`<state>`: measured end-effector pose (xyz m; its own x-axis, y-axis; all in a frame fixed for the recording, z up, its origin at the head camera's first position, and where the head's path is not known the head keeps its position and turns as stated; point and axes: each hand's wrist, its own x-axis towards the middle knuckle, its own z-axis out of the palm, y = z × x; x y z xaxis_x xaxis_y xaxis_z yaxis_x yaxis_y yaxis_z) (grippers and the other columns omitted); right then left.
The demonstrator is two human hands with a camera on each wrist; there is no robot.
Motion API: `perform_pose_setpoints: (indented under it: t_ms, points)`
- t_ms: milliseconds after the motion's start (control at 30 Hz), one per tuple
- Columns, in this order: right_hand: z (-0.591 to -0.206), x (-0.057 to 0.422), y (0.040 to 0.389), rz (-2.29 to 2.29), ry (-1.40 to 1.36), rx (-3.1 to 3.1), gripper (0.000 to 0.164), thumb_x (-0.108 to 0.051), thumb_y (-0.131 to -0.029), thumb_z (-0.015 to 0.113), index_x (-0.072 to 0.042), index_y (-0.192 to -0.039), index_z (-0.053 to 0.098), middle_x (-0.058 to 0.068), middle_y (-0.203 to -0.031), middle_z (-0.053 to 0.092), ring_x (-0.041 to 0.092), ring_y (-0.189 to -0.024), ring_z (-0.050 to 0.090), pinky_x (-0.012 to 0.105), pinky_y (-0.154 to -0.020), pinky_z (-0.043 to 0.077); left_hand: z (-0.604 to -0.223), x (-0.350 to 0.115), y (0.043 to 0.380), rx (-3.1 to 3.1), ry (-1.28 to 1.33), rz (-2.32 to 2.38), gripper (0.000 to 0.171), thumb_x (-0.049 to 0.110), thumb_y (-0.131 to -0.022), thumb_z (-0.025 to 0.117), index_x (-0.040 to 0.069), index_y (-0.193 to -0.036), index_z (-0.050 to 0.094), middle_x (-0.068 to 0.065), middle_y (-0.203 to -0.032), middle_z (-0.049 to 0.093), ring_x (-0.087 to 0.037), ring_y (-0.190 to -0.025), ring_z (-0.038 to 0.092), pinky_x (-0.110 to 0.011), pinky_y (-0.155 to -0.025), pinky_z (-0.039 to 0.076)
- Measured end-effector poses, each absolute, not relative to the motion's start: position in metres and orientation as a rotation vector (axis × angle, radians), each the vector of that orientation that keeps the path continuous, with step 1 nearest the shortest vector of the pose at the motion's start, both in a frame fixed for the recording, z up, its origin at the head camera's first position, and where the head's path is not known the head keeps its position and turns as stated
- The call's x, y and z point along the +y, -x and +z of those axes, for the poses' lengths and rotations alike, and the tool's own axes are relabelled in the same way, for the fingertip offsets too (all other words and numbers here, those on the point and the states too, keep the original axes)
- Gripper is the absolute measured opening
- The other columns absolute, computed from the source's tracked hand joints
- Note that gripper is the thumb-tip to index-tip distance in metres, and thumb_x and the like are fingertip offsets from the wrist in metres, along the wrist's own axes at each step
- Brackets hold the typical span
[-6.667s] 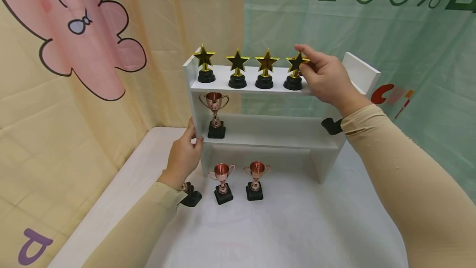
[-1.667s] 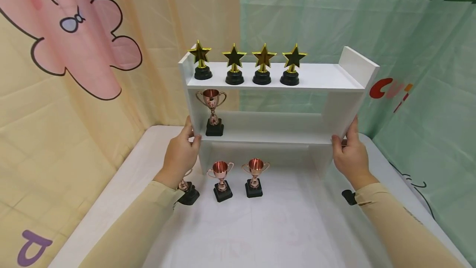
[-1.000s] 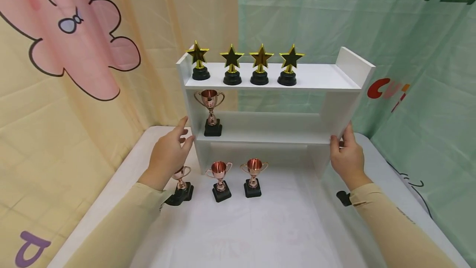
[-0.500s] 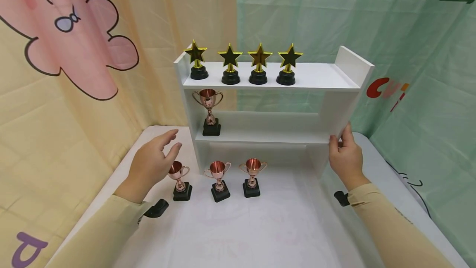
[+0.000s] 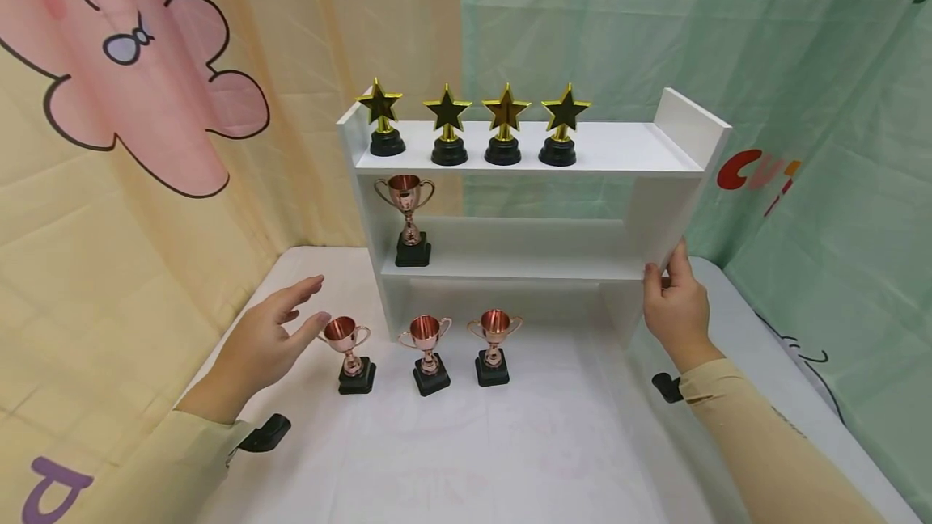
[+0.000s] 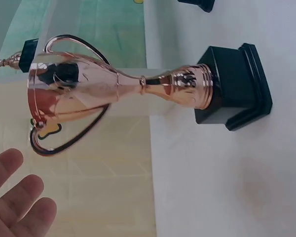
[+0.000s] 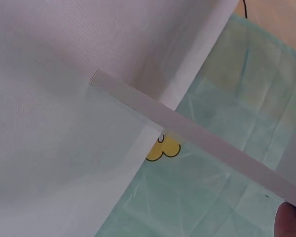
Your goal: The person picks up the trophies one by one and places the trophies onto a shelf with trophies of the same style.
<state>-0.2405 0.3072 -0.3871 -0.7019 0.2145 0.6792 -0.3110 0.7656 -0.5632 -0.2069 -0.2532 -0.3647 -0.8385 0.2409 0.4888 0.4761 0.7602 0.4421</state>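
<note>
My left hand [image 5: 255,350] hovers, fingers extended and thumb apart, just left of a rose-gold trophy cup [image 5: 350,354] standing on the table. The left wrist view has that trophy cup [image 6: 89,89] large, with fingertips [image 6: 27,197] apart from its handle. Two matching trophy cups, a middle one [image 5: 429,377] and a right one [image 5: 493,368], stand beside it. With thumb in front and fingers behind, my right hand [image 5: 677,310] grips the right side panel of a white shelf [image 5: 539,269]. Only a thumb tip [image 7: 288,219] shows in the right wrist view, at the shelf's edge.
Several gold star trophies [image 5: 504,154] on black bases line the top shelf. One larger rose-gold cup [image 5: 412,245] stands at the middle shelf's left end. A white cloth [image 5: 495,459] covers the table. Printed curtains [image 5: 306,103] hang behind and at both sides.
My right hand came down from the rightmost star trophy to the shelf's right side. My left hand let go of the shelf's left side and moved down-left, uncovering the left cup.
</note>
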Motion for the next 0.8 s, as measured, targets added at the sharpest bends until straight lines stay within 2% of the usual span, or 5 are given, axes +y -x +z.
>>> perform_pose_setpoints:
  t_ms: [133,233,367,500,800]
  points:
    - [-0.387,0.307,0.24,0.868,-0.063,-2.182,0.047,-0.015,-0.107,0.055,-0.019,-0.154,0.049,0.018,-0.129,0.074,-0.022,-0.079,0.054,0.005,-0.059,0.039,-0.375,-0.263,0.206,-2.543,0.61,-0.852,0.058,0.02,-0.098,0.076,0.01,-0.152,0.056,-0.017,-0.144,0.066,-0.036,-0.125,0.065,-0.013,-0.096,0.052]
    - [-0.388,0.307,0.24,0.871,-0.067,-2.175,0.046,-0.015,-0.107,0.055,-0.018,-0.152,0.05,0.018,-0.127,0.074,-0.031,-0.078,0.045,0.005,-0.058,0.039,-0.383,-0.267,0.206,-2.539,0.65,-0.894,0.061,0.018,-0.096,0.079,0.011,-0.152,0.056,-0.016,-0.144,0.066,-0.034,-0.124,0.065,-0.002,-0.096,0.044]
    - [-0.388,0.307,0.24,0.883,-0.065,-2.171,0.048,-0.014,-0.107,0.055,-0.019,-0.154,0.049,0.022,-0.118,0.076,-0.031,-0.077,0.046,0.004,-0.059,0.039,-0.391,-0.272,0.206,-2.532,0.676,-0.951,0.064,0.016,-0.093,0.081,0.012,-0.152,0.056,-0.014,-0.144,0.065,-0.006,-0.124,0.065,-0.004,-0.097,0.047]
    - [-0.39,0.307,0.241,0.892,-0.06,-2.176,0.051,-0.014,-0.107,0.055,-0.021,-0.157,0.047,0.024,-0.114,0.076,-0.031,-0.079,0.045,0.001,-0.061,0.038,-0.399,-0.274,0.207,-2.508,0.704,-1.054,0.065,0.011,-0.092,0.082,0.011,-0.152,0.056,-0.016,-0.145,0.064,0.019,-0.122,0.053,-0.005,-0.097,0.047]
    - [-0.389,0.305,0.241,0.889,-0.059,-2.172,0.05,-0.014,-0.107,0.054,-0.019,-0.157,0.047,0.025,-0.113,0.076,-0.031,-0.077,0.045,0.001,-0.059,0.038,-0.413,-0.272,0.209,-2.504,0.684,-1.195,0.063,0.009,-0.092,0.082,0.01,-0.15,0.058,-0.01,-0.144,0.065,0.014,-0.12,0.059,-0.01,-0.096,0.053]
